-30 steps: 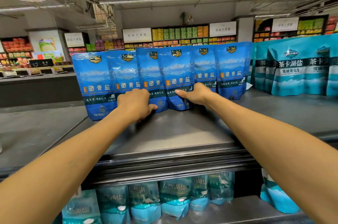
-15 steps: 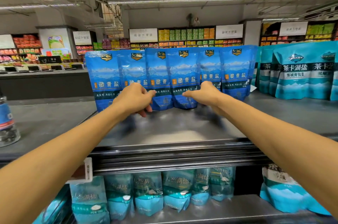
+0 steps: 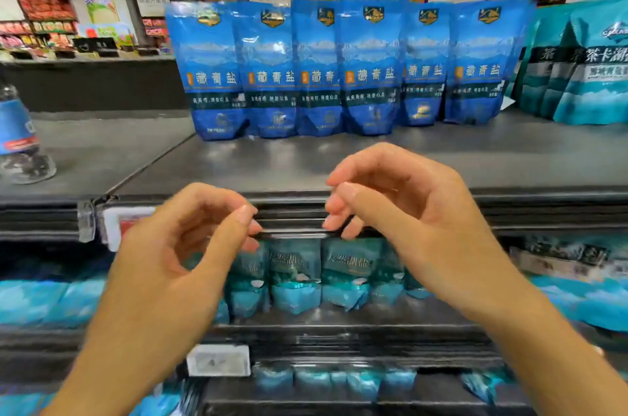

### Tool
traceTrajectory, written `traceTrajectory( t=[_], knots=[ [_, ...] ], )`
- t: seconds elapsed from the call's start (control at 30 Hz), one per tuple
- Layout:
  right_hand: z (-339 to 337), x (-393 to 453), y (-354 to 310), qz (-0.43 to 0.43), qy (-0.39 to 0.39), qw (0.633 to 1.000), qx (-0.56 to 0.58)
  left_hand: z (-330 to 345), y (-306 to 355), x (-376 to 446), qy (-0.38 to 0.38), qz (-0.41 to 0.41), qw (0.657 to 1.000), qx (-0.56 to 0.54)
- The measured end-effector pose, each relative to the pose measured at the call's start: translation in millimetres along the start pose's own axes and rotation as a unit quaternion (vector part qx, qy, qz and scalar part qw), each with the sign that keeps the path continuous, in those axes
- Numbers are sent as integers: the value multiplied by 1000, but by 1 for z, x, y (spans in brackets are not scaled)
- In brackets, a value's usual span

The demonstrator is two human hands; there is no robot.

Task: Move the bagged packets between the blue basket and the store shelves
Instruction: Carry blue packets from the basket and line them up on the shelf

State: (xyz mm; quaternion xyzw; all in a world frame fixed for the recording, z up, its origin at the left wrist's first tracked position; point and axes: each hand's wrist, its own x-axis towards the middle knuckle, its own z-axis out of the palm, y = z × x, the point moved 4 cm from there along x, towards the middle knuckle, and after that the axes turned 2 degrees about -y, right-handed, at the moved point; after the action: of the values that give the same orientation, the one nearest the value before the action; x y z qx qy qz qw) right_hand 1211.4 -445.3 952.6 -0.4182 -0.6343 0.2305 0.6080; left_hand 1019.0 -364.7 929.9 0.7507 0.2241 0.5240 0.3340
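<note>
Several blue bagged packets (image 3: 343, 68) stand upright in a row at the back of the top shelf (image 3: 339, 164). My left hand (image 3: 183, 245) and my right hand (image 3: 404, 208) hover in front of the shelf's front edge, well short of the packets. Both hands hold nothing, and their fingers hang loosely curled. The blue basket is out of view.
Teal packets (image 3: 577, 65) stand on the top shelf to the right. A bottle with a blue label (image 3: 17, 133) stands at the far left. More teal packets (image 3: 326, 272) fill the lower shelves. Price tags (image 3: 125, 221) hang on the shelf edge.
Both hands have let go of the blue packets and drawn back toward me, past the shelf edge. The view has tilted down and closer.
</note>
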Motion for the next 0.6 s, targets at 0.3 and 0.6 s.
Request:
traceTrajectory(
  t=[0.3,0.6],
  knots=[
    [91,-128,119,186,-24,977,101,-25,-110,-174,49,-232,971,-30],
    [132,-292,214,406,-79,910,22,-35,-178,-366,202,-485,849,-57]
  ],
)
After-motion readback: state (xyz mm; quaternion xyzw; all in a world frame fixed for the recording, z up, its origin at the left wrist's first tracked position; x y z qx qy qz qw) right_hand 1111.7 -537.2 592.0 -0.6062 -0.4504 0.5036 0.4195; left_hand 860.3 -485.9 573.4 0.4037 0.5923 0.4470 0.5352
